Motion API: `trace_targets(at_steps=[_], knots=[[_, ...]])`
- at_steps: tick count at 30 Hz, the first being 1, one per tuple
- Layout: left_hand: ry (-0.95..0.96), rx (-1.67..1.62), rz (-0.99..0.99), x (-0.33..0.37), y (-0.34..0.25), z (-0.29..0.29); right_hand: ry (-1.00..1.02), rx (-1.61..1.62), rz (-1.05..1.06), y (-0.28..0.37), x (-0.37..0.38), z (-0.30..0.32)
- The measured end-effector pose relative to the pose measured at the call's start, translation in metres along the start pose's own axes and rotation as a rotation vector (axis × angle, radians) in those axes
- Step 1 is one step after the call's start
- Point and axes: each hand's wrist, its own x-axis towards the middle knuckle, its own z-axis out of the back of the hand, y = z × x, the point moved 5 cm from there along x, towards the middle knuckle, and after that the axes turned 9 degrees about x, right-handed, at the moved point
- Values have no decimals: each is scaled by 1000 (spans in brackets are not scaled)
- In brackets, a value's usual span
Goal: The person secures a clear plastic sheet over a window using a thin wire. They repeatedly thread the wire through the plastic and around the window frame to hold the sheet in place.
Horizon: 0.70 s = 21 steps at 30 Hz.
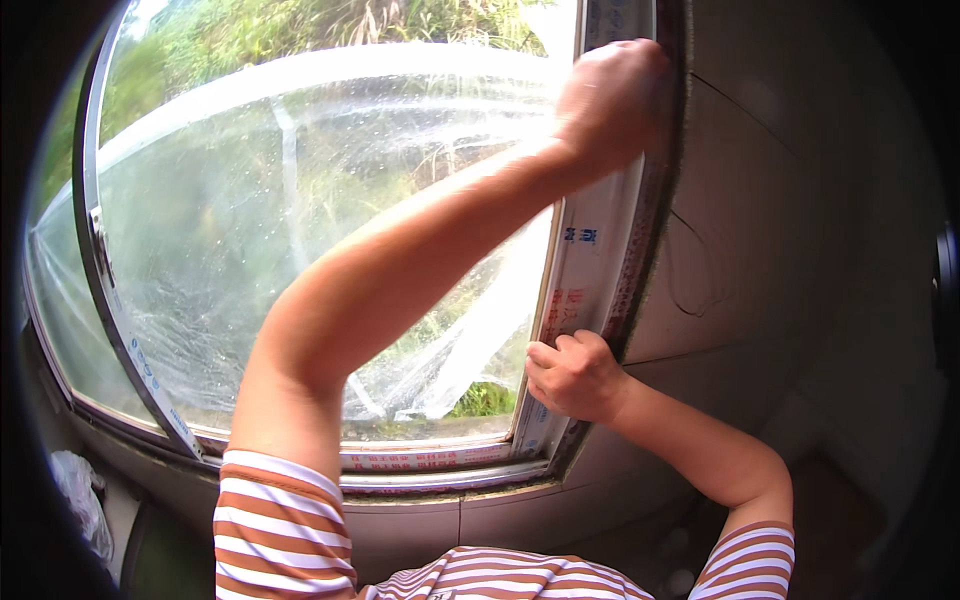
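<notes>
A window with a metal frame (590,265) fills the left and middle of the view. Near the top of its right upright is my left hand (612,100), with the arm reaching across the glass (210,230). Its fingers look curled, but blur and shadow hide what they hold, if anything. Lower on the same upright, my right hand (575,375) is closed with its knuckles bent against the frame. Whatever may be pinched in that hand cannot be made out. Printed film strips (420,460) cover parts of the frame.
A sliding sash upright (120,330) with a latch stands at the left. Clear plastic sheeting (440,130) and plants (370,25) show through the glass. A tiled wall (760,180) borders the window, with a thin wire loop (705,285). A crumpled plastic bag (82,500) lies lower left.
</notes>
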Motion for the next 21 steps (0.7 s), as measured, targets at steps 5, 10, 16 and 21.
trace_targets(at_steps=[5, 10, 16, 21], knots=[[365, -917, 558, -8, 40, 16, 26, -8, -22, 3, -2, -5], [442, -440, 367, -13, 38, 39, 11, -13, -52, 5, -5, -3], [365, -105, 138, -40, 49, 46, 144, -39, -84, 4, -9, -4], [178, 86, -78, -82, 14, 39, 115, -36, -81, 6, -13, -5]])
